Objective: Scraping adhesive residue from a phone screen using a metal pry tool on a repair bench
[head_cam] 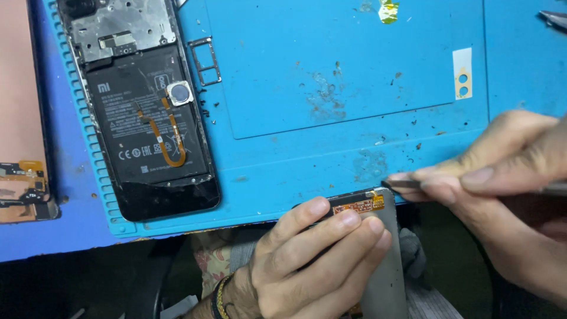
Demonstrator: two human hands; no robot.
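- Left hand [313, 260] is sitting nearest the camera, fingers curled tight around a grey screen panel [387, 260], holding it on edge just off the near side of the blue mat [354, 77].
- Panel's top corner is showing an orange flex strip [361, 205]; left fingertips are resting right beside it.
- Right hand [502, 171] is pinching a thin metal tool [407, 184], thumb and fingers closed narrow on it, tip touching the panel corner by the flex.
- Risk, as I judge it: the tool tip is working right at the flex, so a slip or too much pry could be tearing the strip or scratching its contacts.
- Also risky: the panel is hanging over the lap, not lying on the mat, so a loosening grip could be dropping it.
- Opened phone [144, 106] is lying face down at the mat's left end, well apart from both hands, with its black battery [133, 118], an orange cable [168, 139] and a round sensor [179, 93] showing.
- Small metal tray frame [205, 59] is lying just beside the phone; yellow tape scrap [388, 10] and a white sticker strip [462, 72] are sitting farther back.
- Another panel [20, 106] is lying at the far left edge.
- Nothing is blocking the tool's way; left fingers are crowding the flex, though.
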